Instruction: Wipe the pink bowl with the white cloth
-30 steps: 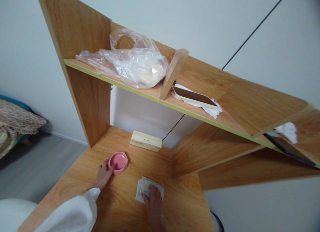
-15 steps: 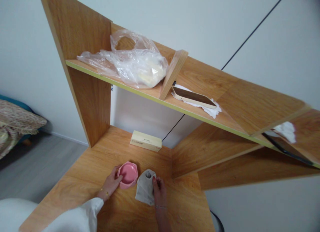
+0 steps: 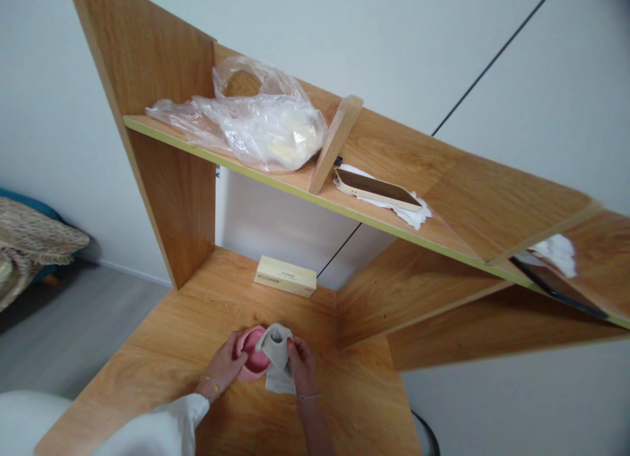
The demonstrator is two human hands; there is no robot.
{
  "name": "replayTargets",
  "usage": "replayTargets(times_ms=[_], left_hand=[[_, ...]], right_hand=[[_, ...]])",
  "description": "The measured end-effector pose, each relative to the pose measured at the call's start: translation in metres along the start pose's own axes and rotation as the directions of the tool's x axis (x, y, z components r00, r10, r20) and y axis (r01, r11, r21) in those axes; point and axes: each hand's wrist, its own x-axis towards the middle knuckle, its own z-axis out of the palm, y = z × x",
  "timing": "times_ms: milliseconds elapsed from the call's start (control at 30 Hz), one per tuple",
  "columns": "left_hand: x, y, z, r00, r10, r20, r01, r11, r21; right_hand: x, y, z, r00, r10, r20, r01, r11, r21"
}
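My left hand [image 3: 226, 366] grips the left rim of a pink dish [image 3: 256, 364] with an angular outer edge, thumb over the inside and fingers around the outside. My right hand [image 3: 302, 366] pinches the right side of a light grey cloth [image 3: 280, 374], which looks like a small pouch with a dark round opening at its top. The cloth's upper left part overlaps the dish's right rim and hides some of it. Its lower part hangs down to the tabletop, or close to it.
A long cream box [image 3: 285, 276] lies at the back of the wooden desk [image 3: 216, 292]. On the shelf above are a clear plastic bag [image 3: 275, 131] with pale contents and a phone-like object [image 3: 378, 188] on white tissue. A dark flat device [image 3: 556, 287] sits further right.
My right hand has lifted the grey pouch and brought it left, so it now overlaps the pink dish. The dish has tilted or shifted slightly down under my left hand.
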Motion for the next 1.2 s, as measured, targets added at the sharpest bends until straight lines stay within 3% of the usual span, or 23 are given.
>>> replayTargets(times_ms=[267,467,633,733,800,900,967,1100,1200], left_hand=[[-0.004,-0.001,0.006,0.999,0.038,0.006,-0.038,0.996,0.083],[-0.005,0.008,0.011,0.997,0.072,0.034,-0.076,0.986,0.145],[-0.006,0.009,0.012,0.988,0.133,0.083,-0.147,0.97,0.195],[-0.01,-0.004,0.014,0.985,0.16,0.062,-0.166,0.981,0.098],[-0.016,-0.012,0.018,0.994,0.106,0.023,-0.105,0.994,-0.03],[-0.024,-0.013,0.025,0.996,0.019,0.084,0.001,0.974,-0.225],[-0.027,-0.005,0.026,0.992,0.006,0.128,0.027,0.966,-0.255],[-0.026,0.025,0.018,0.992,-0.094,0.088,0.096,0.995,-0.013],[-0.023,0.048,0.008,0.976,-0.193,0.097,0.16,0.948,0.274]], right_hand=[[-0.001,0.035,0.019,0.99,-0.007,-0.138,-0.037,0.949,-0.312],[-0.004,0.054,0.024,0.995,0.045,-0.092,-0.08,0.902,-0.425],[-0.006,0.061,0.025,0.997,0.046,-0.067,-0.069,0.906,-0.418],[-0.008,0.06,0.025,0.997,0.033,-0.072,-0.058,0.918,-0.392],[-0.009,0.058,0.026,0.997,0.03,-0.078,-0.057,0.927,-0.371],[-0.012,0.052,0.028,0.996,0.047,-0.079,-0.072,0.936,-0.346],[-0.013,0.048,0.029,0.995,0.064,-0.081,-0.088,0.936,-0.341],[-0.009,0.036,0.027,0.993,0.089,-0.079,-0.112,0.922,-0.371],[-0.005,0.026,0.022,0.993,0.101,-0.064,-0.119,0.9,-0.419]])
